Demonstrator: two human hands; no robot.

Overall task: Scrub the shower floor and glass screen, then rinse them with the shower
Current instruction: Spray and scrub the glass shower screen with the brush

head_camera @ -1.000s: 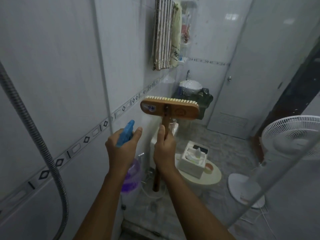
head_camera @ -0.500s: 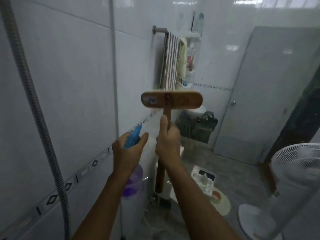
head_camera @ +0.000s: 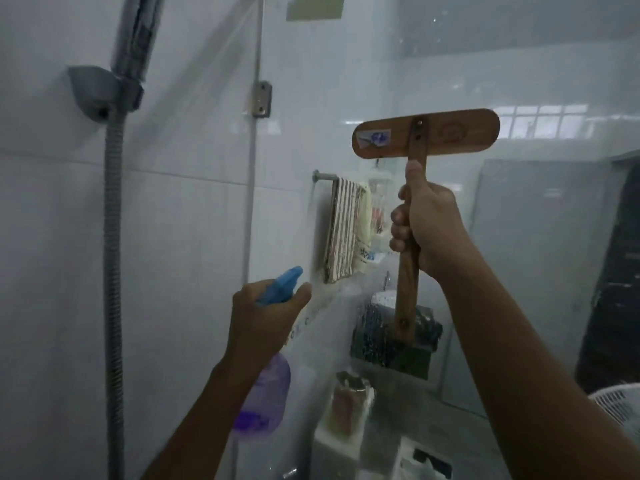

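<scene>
My right hand (head_camera: 427,226) grips the handle of a wooden scrub brush (head_camera: 426,135), thumb up along the handle. Its flat head is raised high against the glass screen (head_camera: 540,237), bristles facing away from me. My left hand (head_camera: 263,323) holds a spray bottle (head_camera: 265,400) with a blue nozzle and purple liquid, lower and to the left, nozzle pointing at the glass. Wet droplets show on the glass below the brush. The shower floor is out of view.
A shower head sits in a grey wall bracket (head_camera: 104,91) at upper left, its metal hose (head_camera: 112,271) hanging down the white tiles. A hinge (head_camera: 261,98) fixes the glass to the wall. Behind the glass are a towel rail (head_camera: 346,230), a door and a fan (head_camera: 620,403).
My view has tilted up and closer to the glass. The right hand has lifted the brush higher up the screen. The left hand keeps the spray bottle low.
</scene>
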